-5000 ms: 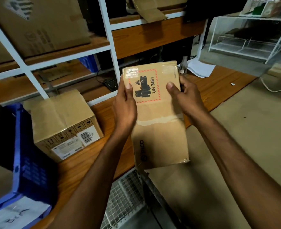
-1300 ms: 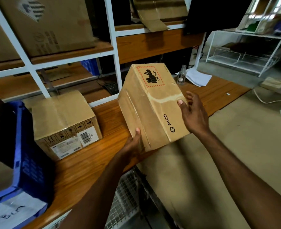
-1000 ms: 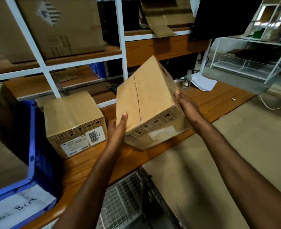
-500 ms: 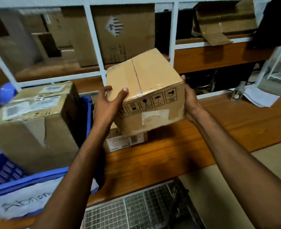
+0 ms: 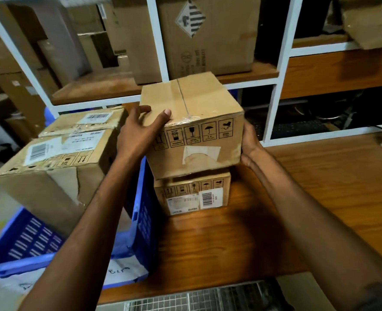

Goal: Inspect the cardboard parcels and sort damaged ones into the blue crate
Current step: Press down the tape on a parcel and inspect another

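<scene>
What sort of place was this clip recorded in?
Probably a parcel storeroom or small warehouse: cardboard boxes on white-framed shelving, a blue crate holding a torn parcel, and a held parcel with handling symbols.

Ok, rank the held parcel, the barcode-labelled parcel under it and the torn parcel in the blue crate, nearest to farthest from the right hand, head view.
1. The held parcel: the right hand holds its right side.
2. The barcode-labelled parcel: on the table, just below and left of the hand.
3. The torn parcel: far left, in the blue crate.
</scene>
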